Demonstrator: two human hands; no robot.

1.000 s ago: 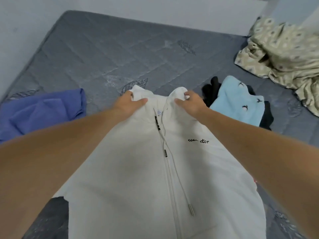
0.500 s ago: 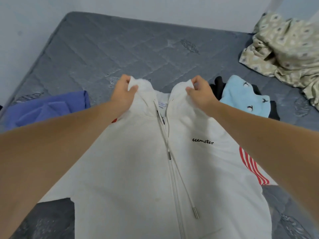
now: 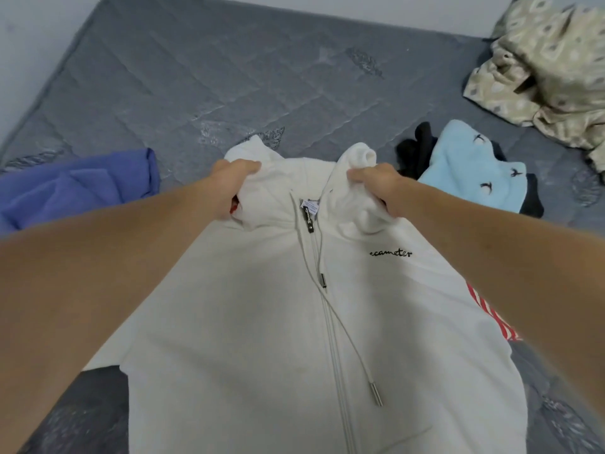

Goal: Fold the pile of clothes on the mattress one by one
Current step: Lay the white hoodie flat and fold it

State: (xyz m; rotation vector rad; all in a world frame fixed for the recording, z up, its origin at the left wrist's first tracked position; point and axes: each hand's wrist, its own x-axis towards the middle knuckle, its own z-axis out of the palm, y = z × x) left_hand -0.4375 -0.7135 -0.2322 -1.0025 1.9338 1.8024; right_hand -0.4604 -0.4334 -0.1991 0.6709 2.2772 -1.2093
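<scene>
While both hands bunch the hoodie (image 3: 262,322) at its collar, left hand (image 3: 230,188) and right hand (image 3: 376,188) each clenched round a wad of white cloth, the body lies zip-up on the mattress (image 3: 229,77). Uneven pulling could skew it. The drawstring (image 3: 347,339) may get folded in crooked. A sleeve, seemingly tucked beneath, could stay bunched and spoil the fold.
</scene>
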